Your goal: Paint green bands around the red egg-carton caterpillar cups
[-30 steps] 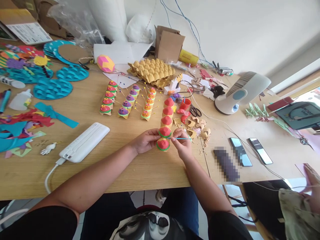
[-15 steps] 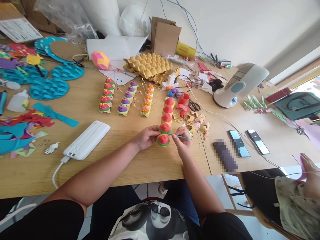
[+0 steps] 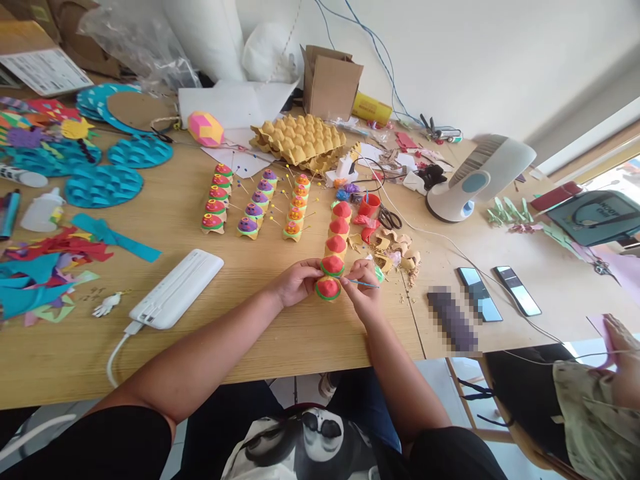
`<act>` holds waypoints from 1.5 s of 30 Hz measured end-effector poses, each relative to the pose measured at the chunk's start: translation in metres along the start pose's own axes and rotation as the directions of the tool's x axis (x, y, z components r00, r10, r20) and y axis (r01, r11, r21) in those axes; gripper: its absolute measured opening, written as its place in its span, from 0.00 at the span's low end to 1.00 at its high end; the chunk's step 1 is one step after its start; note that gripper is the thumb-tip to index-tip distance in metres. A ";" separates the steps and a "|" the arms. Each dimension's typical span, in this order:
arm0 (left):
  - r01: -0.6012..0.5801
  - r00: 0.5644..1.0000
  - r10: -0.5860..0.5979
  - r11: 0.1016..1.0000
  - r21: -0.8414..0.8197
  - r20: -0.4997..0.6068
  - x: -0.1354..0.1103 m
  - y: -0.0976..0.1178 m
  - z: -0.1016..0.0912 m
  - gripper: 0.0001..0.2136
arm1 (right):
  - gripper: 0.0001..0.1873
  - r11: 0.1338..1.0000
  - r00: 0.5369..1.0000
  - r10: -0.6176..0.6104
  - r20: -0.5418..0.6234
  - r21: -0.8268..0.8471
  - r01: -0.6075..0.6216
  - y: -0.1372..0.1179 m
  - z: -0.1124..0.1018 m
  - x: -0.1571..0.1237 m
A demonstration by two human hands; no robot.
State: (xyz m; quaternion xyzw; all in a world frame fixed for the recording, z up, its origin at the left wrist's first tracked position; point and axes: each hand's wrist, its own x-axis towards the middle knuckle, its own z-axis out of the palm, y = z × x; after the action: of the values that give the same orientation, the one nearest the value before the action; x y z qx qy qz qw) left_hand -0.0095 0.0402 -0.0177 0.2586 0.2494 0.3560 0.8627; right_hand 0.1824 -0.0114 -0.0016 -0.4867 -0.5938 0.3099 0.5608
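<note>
A strip of egg-carton cups [image 3: 336,245] with red painted tops lies on the wooden table [image 3: 280,340] in front of me. My left hand [image 3: 295,281] is closed on the left side of its nearest cup, which has a green band. My right hand [image 3: 364,288] pinches a thin blue brush [image 3: 364,284] with its tip at the right side of the same cup.
Three finished rows of painted cups [image 3: 257,201] with pins stand further back, before a stack of egg trays [image 3: 300,139]. A white power bank [image 3: 176,289] lies left, carton scraps [image 3: 395,248] and scissors [image 3: 389,217] right, then a fan [image 3: 480,179] and two phones [image 3: 496,301]. Another person's hand [image 3: 623,347] shows at far right.
The view has shifted slightly. Both hands stay on the nearest cup, and the brush sits a little closer to the cup than a second ago.
</note>
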 end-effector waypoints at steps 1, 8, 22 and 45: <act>0.001 1.000 -0.001 1.000 -0.002 0.004 0.000 0.000 0.000 0.13 | 0.14 1.000 1.000 -0.001 0.005 0.006 0.001 0.000 0.000 0.000; 0.000 1.000 0.000 0.999 -0.035 -0.001 0.002 0.001 0.001 0.11 | 0.14 1.000 1.000 0.002 0.028 0.028 -0.003 -0.002 0.000 0.001; 0.005 1.000 -0.005 1.000 -0.013 0.028 0.003 0.005 0.000 0.12 | 0.17 0.991 0.997 0.072 -0.024 0.110 -0.069 0.006 0.001 0.000; 0.014 1.000 -0.014 1.000 0.013 0.028 0.002 0.006 -0.001 0.11 | 0.10 0.988 0.995 -0.078 -0.061 -0.139 0.069 -0.005 0.006 0.004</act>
State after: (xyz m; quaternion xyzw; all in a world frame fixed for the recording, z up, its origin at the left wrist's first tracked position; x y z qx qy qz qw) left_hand -0.0116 0.0458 -0.0149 0.2671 0.2414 0.3448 0.8669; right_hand 0.1762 -0.0084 0.0031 -0.5119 -0.6122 0.2313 0.5565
